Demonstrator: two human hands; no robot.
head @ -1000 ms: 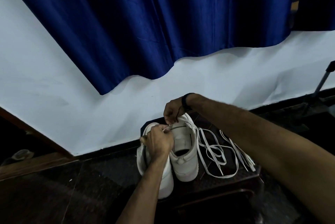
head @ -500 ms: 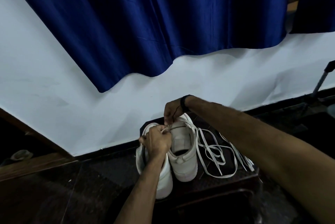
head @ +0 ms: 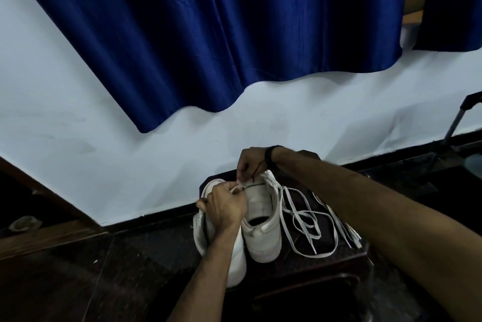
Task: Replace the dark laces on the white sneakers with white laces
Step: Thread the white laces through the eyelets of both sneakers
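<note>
Two white sneakers stand side by side on a dark low table (head: pixel 326 267), heels toward me. My left hand (head: pixel 225 207) lies over the left sneaker (head: pixel 234 261) and pinches a white lace end (head: pixel 238 188) at the toe end of the right sneaker (head: pixel 262 233). My right hand (head: pixel 251 164), with a dark band on its wrist, reaches from the far side and pinches the same lace at the eyelets. A white lace (head: pixel 302 220) runs off that shoe in loose loops on the table to its right. I see no dark lace.
More white laces (head: pixel 347 230) lie bundled at the table's right edge. A white wall (head: pixel 104 165) and a blue curtain (head: pixel 234 34) rise just behind the table. The floor around it is dark. A thin metal stand (head: pixel 453 126) leans at the far right.
Both hands stay at the toe end of the right sneaker, working the white lace with small finger movements. The shoes and the loose laces have not moved.
</note>
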